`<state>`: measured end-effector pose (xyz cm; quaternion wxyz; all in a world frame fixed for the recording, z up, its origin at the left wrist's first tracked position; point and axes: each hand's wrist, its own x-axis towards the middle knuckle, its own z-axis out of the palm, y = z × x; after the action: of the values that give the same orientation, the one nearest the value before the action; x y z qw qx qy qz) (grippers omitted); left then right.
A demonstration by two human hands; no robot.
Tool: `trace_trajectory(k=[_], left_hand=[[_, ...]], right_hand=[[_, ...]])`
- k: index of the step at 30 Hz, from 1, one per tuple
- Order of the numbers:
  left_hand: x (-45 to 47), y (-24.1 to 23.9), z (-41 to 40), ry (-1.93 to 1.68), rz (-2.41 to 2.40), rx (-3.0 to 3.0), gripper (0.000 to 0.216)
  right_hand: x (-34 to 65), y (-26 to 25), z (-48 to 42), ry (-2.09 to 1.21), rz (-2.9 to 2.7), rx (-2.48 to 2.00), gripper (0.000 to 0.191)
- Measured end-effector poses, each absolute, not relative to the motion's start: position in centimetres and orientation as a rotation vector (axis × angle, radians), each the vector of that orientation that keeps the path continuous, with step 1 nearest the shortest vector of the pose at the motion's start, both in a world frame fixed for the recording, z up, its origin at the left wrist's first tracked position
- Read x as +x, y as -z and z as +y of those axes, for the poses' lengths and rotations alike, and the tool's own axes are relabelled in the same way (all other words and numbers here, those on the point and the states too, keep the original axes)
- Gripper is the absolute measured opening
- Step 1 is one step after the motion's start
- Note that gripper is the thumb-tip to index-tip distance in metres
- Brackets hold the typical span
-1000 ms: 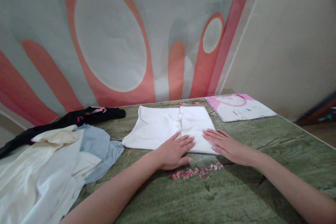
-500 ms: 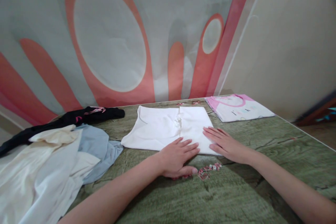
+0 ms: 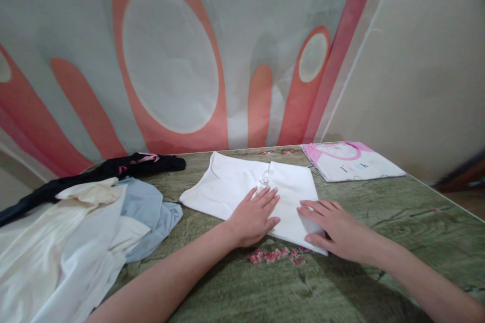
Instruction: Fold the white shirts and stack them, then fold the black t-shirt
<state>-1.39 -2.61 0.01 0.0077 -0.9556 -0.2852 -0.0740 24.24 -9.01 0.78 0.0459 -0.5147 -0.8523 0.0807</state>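
Both hands lie flat, fingers spread, on the folded white garment (image 3: 242, 186). The left hand (image 3: 253, 214) presses its middle; the right hand (image 3: 333, 224) covers its near right corner.

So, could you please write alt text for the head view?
Both hands, the left hand and the right hand, lie flat on a folded white garment on a green table. A loose clothes pile lies to the left, a folded pink-and-white shirt at back right.
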Motion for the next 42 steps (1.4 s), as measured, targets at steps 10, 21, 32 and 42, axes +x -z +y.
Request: trace_trajectory(k=[10, 21, 32, 42], left_hand=[[-0.9, -0.5, -3.3, 0.213, -1.021, -2.887, 0.058], [-1.4, 0.0, -3.9, 0.037, -1.023, -3.100, 0.071], [-3.2, 0.1, -1.4, 0.037, -1.425, -2.950, 0.060], [-2.7, 2.1, 1.1, 0.192, -1.514, -2.821, 0.060]], right_hand=[[23.7, 0.4, -4.0, -0.196, -2.567, -1.452, 0.055], [19.6, 2.9, 1.8, -0.259, -2.645, -1.363, 0.057], [22.0, 3.7, 5.2, -0.155, -2.565, -1.552, 0.067], [21.9, 3.7, 8.7, -0.064, -2.631, -1.465, 0.067]])
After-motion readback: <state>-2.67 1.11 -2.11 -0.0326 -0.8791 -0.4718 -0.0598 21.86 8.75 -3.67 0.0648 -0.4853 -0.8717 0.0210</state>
